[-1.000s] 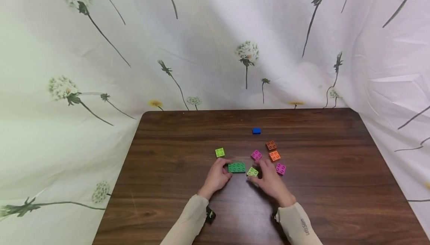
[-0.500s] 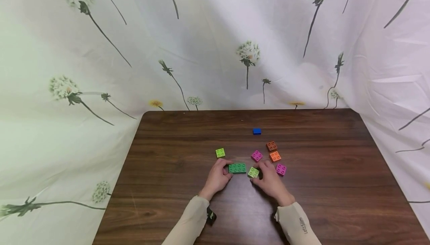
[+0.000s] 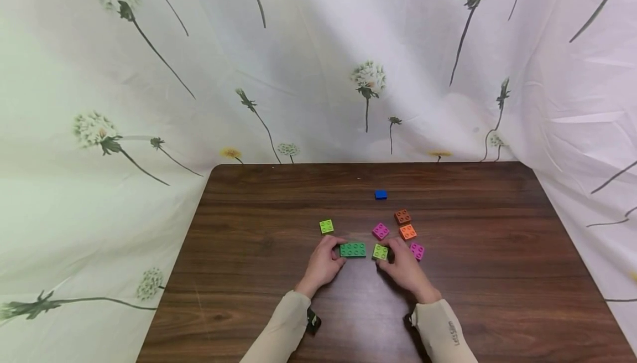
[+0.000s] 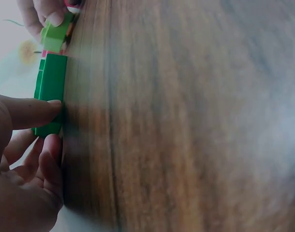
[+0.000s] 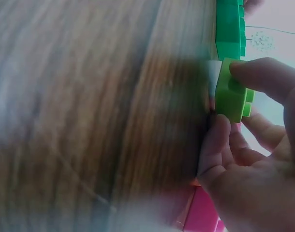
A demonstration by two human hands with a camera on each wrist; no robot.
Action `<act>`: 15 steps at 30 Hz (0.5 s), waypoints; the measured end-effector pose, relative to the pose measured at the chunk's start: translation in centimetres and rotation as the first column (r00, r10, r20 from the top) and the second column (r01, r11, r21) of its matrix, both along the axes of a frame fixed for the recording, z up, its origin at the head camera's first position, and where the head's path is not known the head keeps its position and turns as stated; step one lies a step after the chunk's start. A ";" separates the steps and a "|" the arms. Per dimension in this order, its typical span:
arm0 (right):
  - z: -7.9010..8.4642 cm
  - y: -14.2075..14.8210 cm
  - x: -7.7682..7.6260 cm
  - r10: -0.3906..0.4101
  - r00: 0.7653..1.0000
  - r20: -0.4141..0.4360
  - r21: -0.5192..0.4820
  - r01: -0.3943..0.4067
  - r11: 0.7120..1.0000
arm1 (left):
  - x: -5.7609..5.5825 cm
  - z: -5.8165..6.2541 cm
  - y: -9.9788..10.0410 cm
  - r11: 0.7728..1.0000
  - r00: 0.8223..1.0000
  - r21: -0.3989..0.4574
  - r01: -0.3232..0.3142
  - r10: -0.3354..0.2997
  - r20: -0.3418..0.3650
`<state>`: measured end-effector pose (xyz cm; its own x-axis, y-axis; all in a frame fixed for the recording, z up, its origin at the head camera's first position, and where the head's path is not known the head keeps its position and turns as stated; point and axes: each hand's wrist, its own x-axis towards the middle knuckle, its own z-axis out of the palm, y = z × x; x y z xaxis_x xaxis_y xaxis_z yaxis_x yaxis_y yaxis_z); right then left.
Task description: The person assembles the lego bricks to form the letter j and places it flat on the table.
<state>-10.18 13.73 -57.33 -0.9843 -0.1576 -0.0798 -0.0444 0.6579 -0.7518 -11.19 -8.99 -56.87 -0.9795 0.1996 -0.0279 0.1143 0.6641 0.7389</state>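
A long dark green toy brick [image 3: 353, 250] with two rows of studs lies on the table. My left hand [image 3: 322, 264] pinches its left end, thumb on the near side, as the left wrist view shows with the green brick [image 4: 51, 87]. Just to the right, my right hand [image 3: 405, 268] grips a small lime green brick [image 3: 380, 252] between thumb and fingers. A narrow gap separates the two bricks. In the right wrist view the thumb presses the side of the lime brick [image 5: 229, 94], its studs facing away from the thumb's near edge.
Beyond my hands lie a second lime brick [image 3: 325, 226], a magenta brick [image 3: 380, 231], an orange brick [image 3: 407, 232], a brown brick [image 3: 402, 217] and a blue brick [image 3: 380, 195]. Another magenta brick [image 3: 417, 250] sits beside my right hand. A floral curtain [image 3: 318, 75] hangs behind the wooden table [image 3: 249, 202].
The lime brick in my right hand has turned to line up squarely with the green brick and shifted slightly right. My left hand stays on the green brick.
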 end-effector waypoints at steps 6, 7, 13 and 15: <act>0.1 0.3 -0.2 -0.004 1.000 -0.022 -0.048 0.003 0.999 | 0.0 0.0 0.2 1.000 1.000 -0.002 0.017 -0.017 -0.013; 0.1 0.3 -0.3 -0.001 1.000 -0.024 -0.058 0.000 0.998 | 0.0 0.1 0.2 1.000 1.000 -0.001 0.019 -0.019 -0.014; 0.3 0.3 -0.4 0.065 0.997 -0.035 -0.110 -0.069 0.992 | 0.0 0.2 0.3 1.000 0.999 -0.009 0.029 -0.029 -0.015; 0.3 0.2 -0.5 0.091 0.994 -0.055 -0.110 -0.097 0.989 | 0.0 0.1 0.3 1.000 0.999 -0.010 0.030 -0.030 -0.017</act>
